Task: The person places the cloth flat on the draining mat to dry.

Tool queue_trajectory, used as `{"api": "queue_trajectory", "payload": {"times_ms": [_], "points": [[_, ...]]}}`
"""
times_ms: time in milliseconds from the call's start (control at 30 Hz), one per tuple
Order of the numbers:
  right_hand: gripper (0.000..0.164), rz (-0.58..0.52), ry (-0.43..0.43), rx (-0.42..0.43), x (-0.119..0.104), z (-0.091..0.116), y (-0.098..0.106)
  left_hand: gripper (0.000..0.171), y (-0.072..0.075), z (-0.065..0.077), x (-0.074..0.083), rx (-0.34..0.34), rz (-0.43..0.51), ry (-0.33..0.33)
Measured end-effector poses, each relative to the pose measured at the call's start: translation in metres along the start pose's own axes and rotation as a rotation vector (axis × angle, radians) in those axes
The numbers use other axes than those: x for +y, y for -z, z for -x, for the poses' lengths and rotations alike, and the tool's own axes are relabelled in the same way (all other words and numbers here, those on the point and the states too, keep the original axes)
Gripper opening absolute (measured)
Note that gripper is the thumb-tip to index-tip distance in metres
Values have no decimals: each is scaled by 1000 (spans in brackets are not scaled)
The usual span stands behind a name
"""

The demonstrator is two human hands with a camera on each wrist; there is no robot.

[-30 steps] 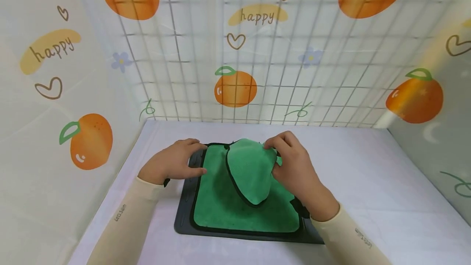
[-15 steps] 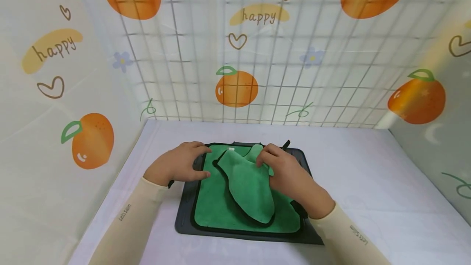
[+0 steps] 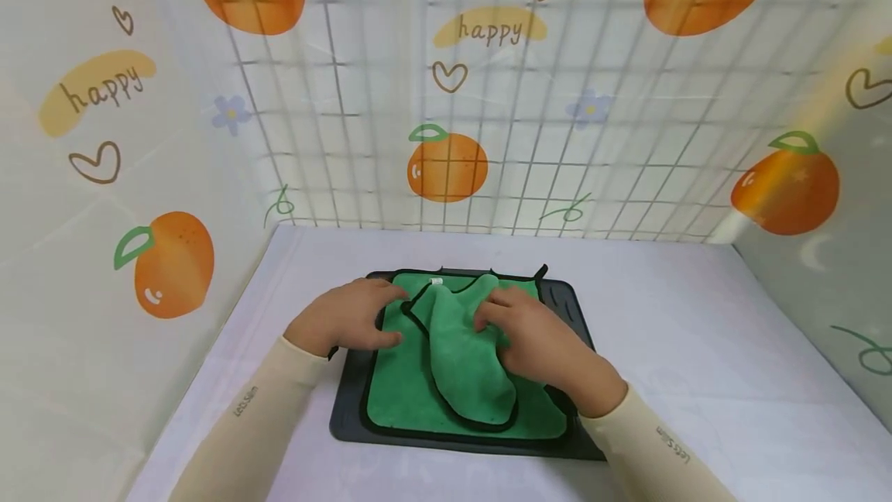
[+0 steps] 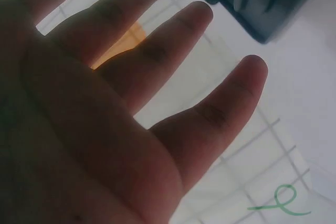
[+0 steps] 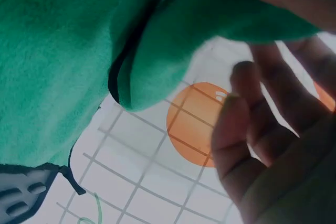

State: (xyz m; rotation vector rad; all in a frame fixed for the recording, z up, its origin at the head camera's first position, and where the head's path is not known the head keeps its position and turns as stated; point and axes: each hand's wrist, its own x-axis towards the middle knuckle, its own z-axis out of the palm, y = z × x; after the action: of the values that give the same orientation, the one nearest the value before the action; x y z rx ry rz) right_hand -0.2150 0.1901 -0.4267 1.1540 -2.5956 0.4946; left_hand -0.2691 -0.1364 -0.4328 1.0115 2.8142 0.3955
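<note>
A flat green cloth [image 3: 400,401] with black edging lies on a dark grey ridged board [image 3: 348,424]. A second green cloth [image 3: 467,378], black-edged as well, hangs loosely folded over its middle. My right hand [image 3: 540,339] pinches this upper cloth at its right side; in the right wrist view, the upper cloth [image 5: 163,61] runs up to the thumb, with other fingers [image 5: 231,124] free of it. My left hand [image 3: 351,318], fingers spread, is at the left edge of the flat cloth. The left wrist view shows the left hand [image 4: 121,103] with nothing in it.
The board rests on a white-covered table [image 3: 697,347]. A patterned curtain [image 3: 516,122] with oranges and grid lines rises behind and at both sides. A small black loop [image 3: 542,272] sticks out at the flat cloth's back right corner.
My right hand has moved left and down, lowering the upper cloth toward the flat one. The left hand has shifted slightly right and nearer to me, still spread.
</note>
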Motion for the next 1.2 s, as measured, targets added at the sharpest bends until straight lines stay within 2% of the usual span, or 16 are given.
{"api": "queue_trajectory", "payload": {"times_ms": [133,233,367,500,633,733,800,867,967,1033,1200], "points": [[50,-82,-54,-104,2,3,9,59,-7,-4,5,-8,-18,-18],[47,-153,-105,-124,7,7,23,56,-12,-7,8,-11,-51,-27],[39,-150,-162,-36,18,12,40,50,-15,-9,11,-5,-87,-50],[22,-49,-264,58,26,16,48,42,-17,-12,11,8,-120,-81],[14,37,-356,106,30,18,52,34,-19,-14,10,35,-128,-125],[13,49,-392,125,31,16,52,35,-19,-14,10,52,-120,-130],[17,33,-423,117,31,14,50,38,-18,-14,11,55,-112,-125],[30,20,-459,71,31,12,47,43,-18,-14,11,52,-108,-119],[58,-1,-514,-53,31,11,39,47,-18,-13,11,43,-110,-113],[71,-9,-526,-124,31,12,32,49,-19,-13,11,38,-113,-109],[72,-51,-485,-187,32,12,17,53,-22,-13,12,22,-120,-114]]}}
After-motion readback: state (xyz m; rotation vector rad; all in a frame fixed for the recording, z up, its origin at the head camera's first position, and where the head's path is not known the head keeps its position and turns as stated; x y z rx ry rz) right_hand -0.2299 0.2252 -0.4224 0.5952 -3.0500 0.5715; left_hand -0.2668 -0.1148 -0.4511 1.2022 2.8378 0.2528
